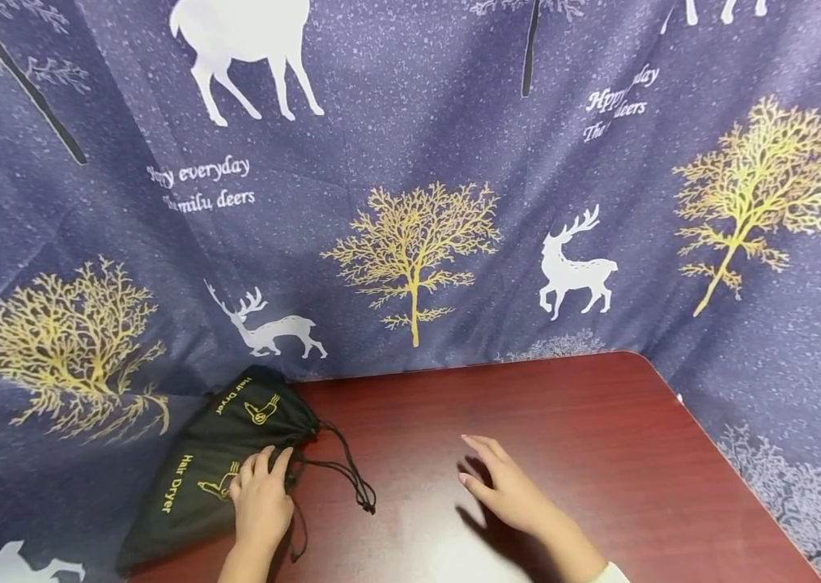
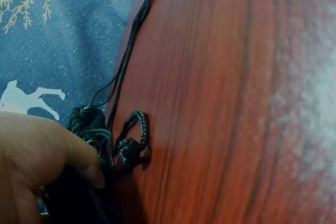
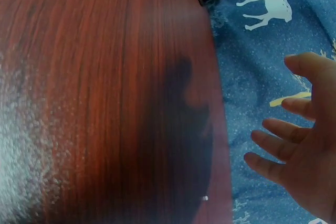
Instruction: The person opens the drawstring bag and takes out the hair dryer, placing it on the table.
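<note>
Two black drawstring bags lie overlapping at the left end of the table, both printed "Hair Dryer" in yellow. My left hand point(image 1: 262, 498) grips the nearer bag point(image 1: 185, 506) close to its gathered mouth. Behind it lies the farther bag point(image 1: 243, 409), its cords point(image 1: 352, 478) trailing onto the wood. In the left wrist view, thumb and fingers bend over the dark cloth beside knotted cord point(image 2: 129, 150); part of the grip is hidden. My right hand point(image 1: 508, 490) hovers above the table with fingers spread and holds nothing, its shadow falling beneath.
The reddish-brown wooden table point(image 1: 571, 421) has a rounded far right corner. A blue-purple cloth point(image 1: 410, 146) with white deer and golden trees hangs behind and along both sides. Light glares off the table near its front.
</note>
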The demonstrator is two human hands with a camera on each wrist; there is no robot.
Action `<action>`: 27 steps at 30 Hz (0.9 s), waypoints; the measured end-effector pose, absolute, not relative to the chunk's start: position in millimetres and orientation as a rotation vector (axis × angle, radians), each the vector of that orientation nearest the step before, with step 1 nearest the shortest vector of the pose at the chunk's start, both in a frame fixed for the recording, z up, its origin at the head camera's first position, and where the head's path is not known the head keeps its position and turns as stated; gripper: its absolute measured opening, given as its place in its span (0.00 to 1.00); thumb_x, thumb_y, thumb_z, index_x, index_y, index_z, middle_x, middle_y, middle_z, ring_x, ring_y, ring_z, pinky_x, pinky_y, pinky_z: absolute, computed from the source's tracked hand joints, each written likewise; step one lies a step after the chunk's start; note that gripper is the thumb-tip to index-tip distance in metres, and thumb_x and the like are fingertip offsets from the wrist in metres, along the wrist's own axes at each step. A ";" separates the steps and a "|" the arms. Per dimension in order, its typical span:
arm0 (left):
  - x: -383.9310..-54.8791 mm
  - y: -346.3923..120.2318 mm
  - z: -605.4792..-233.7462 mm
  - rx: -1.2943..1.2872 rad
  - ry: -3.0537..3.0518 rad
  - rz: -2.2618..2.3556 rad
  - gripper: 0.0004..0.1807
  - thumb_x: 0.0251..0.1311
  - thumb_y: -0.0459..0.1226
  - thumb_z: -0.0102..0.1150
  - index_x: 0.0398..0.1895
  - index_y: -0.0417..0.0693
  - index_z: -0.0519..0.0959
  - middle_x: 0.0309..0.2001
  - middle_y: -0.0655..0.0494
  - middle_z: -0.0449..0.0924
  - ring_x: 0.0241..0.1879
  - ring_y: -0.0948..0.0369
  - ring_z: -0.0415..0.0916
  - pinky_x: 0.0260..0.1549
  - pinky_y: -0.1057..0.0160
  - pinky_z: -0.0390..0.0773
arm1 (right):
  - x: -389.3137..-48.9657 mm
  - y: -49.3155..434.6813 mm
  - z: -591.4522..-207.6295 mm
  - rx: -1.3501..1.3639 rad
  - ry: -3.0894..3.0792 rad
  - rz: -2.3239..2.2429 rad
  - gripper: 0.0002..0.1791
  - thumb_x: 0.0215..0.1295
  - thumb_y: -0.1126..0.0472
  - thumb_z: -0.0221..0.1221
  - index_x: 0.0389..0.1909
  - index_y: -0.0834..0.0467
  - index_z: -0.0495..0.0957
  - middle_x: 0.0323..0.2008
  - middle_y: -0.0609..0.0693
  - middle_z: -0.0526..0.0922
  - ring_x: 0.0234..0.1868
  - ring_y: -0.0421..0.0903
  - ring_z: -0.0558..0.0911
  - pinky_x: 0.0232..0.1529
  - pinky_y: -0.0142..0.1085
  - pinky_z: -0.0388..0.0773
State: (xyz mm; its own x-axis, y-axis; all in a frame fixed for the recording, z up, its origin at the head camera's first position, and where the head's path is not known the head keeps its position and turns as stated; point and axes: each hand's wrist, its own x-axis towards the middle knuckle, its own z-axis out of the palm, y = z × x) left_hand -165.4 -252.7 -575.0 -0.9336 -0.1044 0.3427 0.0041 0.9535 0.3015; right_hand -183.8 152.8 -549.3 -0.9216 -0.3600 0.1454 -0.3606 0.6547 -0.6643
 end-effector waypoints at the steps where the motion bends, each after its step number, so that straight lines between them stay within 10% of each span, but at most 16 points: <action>1: -164.9 -252.4 -574.1 0.073 -2.746 -0.428 0.42 0.34 0.18 0.62 0.63 0.44 0.76 0.65 0.37 0.69 0.65 0.36 0.60 0.56 0.30 0.58 | -183.9 152.6 -549.5 0.630 -2.853 1.149 0.36 0.71 0.45 0.59 0.76 0.51 0.63 0.71 0.55 0.68 0.71 0.55 0.71 0.69 0.56 0.67; 27: -150.5 -223.3 -557.9 0.001 -2.751 -0.503 0.43 0.35 0.26 0.66 0.65 0.48 0.76 0.65 0.39 0.71 0.64 0.38 0.62 0.57 0.31 0.57 | -179.8 143.5 -548.3 0.666 -2.832 1.204 0.34 0.73 0.39 0.53 0.75 0.45 0.63 0.68 0.48 0.72 0.69 0.53 0.74 0.67 0.58 0.69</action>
